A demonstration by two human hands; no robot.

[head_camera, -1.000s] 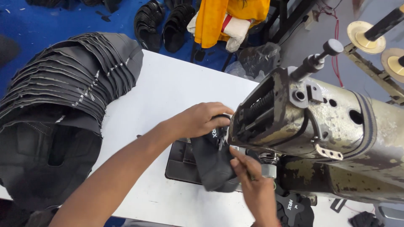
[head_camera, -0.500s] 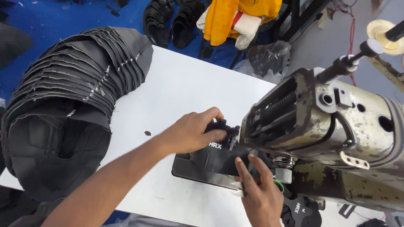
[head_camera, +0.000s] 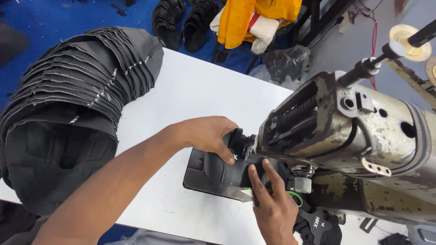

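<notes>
Gripping, both our hands: left hand [head_camera: 206,136] closed over the black shoe piece [head_camera: 222,170], right hand [head_camera: 272,204] pressing fingers flat on it. From left: stack of black cut panels [head_camera: 77,100]; white bench [head_camera: 200,90]; the piece at the worn sewing machine [head_camera: 354,136].

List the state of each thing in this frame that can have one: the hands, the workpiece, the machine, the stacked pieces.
left hand: gripping the black workpiece from above, fingers curled over it.
right hand: flat, fingers pressing the workpiece near the needle.
black workpiece: bent, lying under the machine head.
sewing machine: paint worn; whether it is running cannot be told.
stack of black pieces: fanned out, resting at the table edge.
white table: carrying the stack and workpiece.
</notes>
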